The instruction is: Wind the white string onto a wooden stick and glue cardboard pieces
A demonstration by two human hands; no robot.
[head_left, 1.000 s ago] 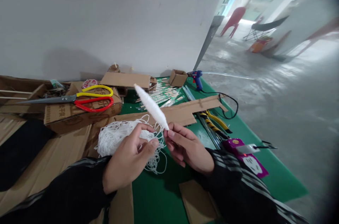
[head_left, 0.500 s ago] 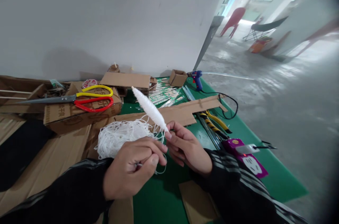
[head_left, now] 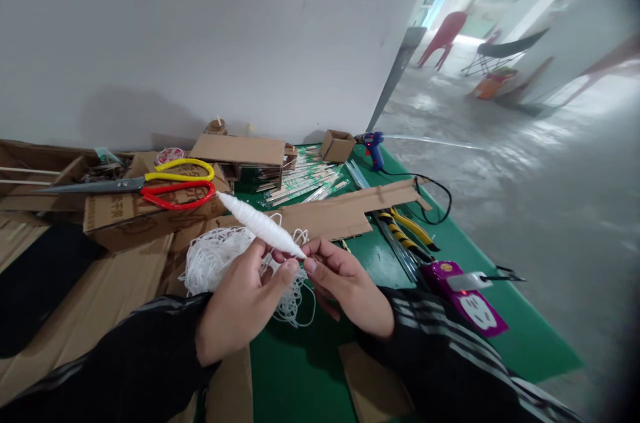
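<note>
A white spindle of wound string points up and to the left above the green table mat. My right hand pinches its lower tip between thumb and fingers. My left hand is closed beside that tip, its fingers pinching the white string where it leaves the spindle. Behind my left hand lies a loose tangle of white string on cardboard, partly hidden by the fingers.
Yellow and red scissors lie on a cardboard box at the left. A cut cardboard strip, wooden sticks, a blue glue gun, yellow-black pliers and a purple power strip are on the mat.
The spindle has tipped lower and further left. My left hand has risen from below the tangle to meet my right hand at the spindle's tip.
</note>
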